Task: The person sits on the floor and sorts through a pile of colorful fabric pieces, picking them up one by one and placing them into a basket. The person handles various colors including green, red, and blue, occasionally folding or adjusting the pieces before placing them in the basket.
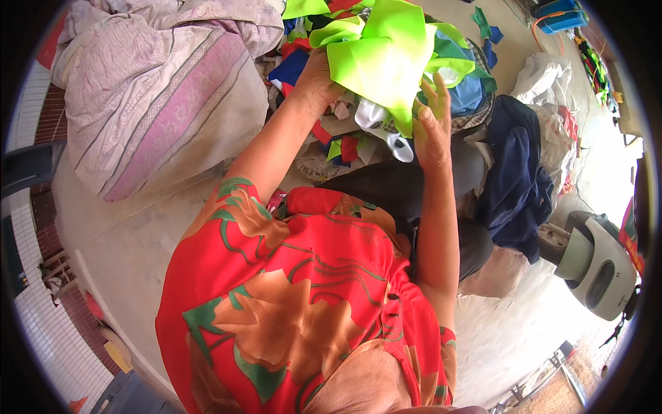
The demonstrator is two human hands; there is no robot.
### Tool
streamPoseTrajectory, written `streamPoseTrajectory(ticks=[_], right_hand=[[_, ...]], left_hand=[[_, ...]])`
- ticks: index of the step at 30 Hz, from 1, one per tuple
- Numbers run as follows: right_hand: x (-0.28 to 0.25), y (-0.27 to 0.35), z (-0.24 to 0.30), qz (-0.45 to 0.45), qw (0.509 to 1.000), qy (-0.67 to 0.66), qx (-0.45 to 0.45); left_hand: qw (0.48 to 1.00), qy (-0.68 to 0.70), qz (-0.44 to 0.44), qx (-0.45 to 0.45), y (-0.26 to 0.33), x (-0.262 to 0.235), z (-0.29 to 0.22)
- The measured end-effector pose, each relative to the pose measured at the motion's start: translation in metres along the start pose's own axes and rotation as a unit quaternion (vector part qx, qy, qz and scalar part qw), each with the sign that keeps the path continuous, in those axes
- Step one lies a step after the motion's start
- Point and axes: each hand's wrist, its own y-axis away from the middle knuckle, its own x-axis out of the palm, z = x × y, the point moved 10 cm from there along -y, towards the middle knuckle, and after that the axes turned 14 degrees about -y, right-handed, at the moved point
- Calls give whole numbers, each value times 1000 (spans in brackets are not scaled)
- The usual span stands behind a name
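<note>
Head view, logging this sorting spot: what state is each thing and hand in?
Neon green fabric: bunched, lifted over the scraps.
Left hand: gripping the fabric.
Right hand: open, fingers spread beside the fabric.
Scrap pile: loose, mixed colours.
Pink-striped sack: stuffed full.
Navy cloth: crumpled.

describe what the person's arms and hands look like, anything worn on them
Both forearms are bare, with no gloves, watch or rings visible on the left hand or right hand. Short sleeves of a red top with green and tan leaf shapes cover the upper arms.
</note>
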Motion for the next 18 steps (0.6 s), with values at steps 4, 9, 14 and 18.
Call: streamPoseTrajectory(ticks=[4, 9, 14, 18], right_hand=[[9, 2, -31, 46, 991, -121, 31], [-19, 4, -40, -1, 989, -139, 49], [-52, 9, -35, -138, 984, -115, 19], [-59, 9, -30, -158, 968, -193, -13]], left_hand=[[1000, -15, -17, -12, 5, -8, 30], [993, -93, -73, -20, 11, -8, 74], [987, -136, -75, -41, 11, 0, 83], [988, -109, -94, -56, 9, -14, 78]])
